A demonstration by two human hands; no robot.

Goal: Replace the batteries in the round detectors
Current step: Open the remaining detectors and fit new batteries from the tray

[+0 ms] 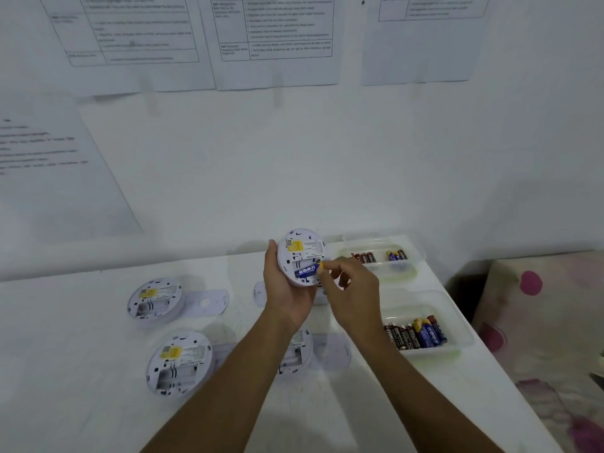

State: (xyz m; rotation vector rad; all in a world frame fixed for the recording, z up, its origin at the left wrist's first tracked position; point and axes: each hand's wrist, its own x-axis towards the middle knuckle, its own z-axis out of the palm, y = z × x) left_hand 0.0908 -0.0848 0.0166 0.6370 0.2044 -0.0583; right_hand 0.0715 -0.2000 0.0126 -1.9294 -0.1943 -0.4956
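Detector [302,256] held above the far edge of the desk [98,371], rim gripped by the left hand [282,289]. Blue battery [307,271], lying in its bay, is pinched at one end by the right hand [351,289]. Risk: pressed aslant, it could spring out.

White, blue, yellow
The round white plastic detector [302,253] carries a yellow label; a blue cylindrical battery [306,272] with a yellow end sits at the right fingertips [329,269].
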